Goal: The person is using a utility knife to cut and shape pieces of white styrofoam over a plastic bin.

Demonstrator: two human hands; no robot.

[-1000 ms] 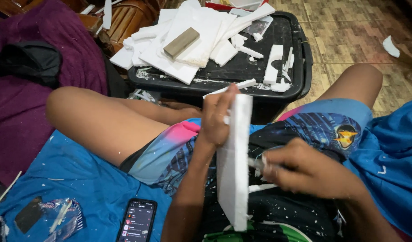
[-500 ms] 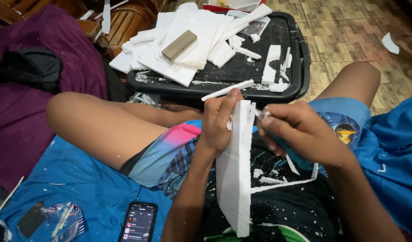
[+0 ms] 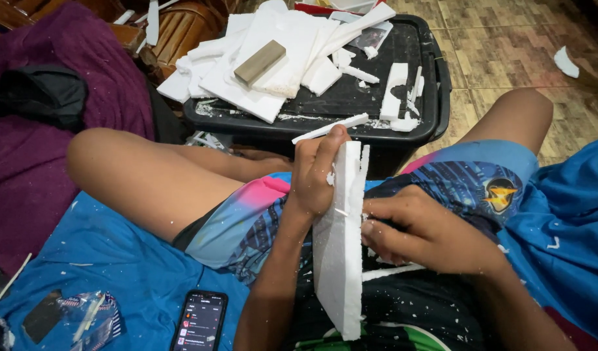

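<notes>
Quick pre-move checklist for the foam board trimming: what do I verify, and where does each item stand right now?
1. Left hand grips the foam board upright: ok.
2. Right hand at the board's right edge: ok.
3. Cutting tool in the right hand: cannot tell, hidden.
4. Thin foam strip held under the left fingers: ok.
5. Phone away from both hands: ok.
6. Black bin lid free of scraps: not ok.

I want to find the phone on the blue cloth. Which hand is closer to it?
Left. The left hand grips the white foam slab, above and right of the phone. The right hand works at the slab's other edge, farther from the phone.
</notes>
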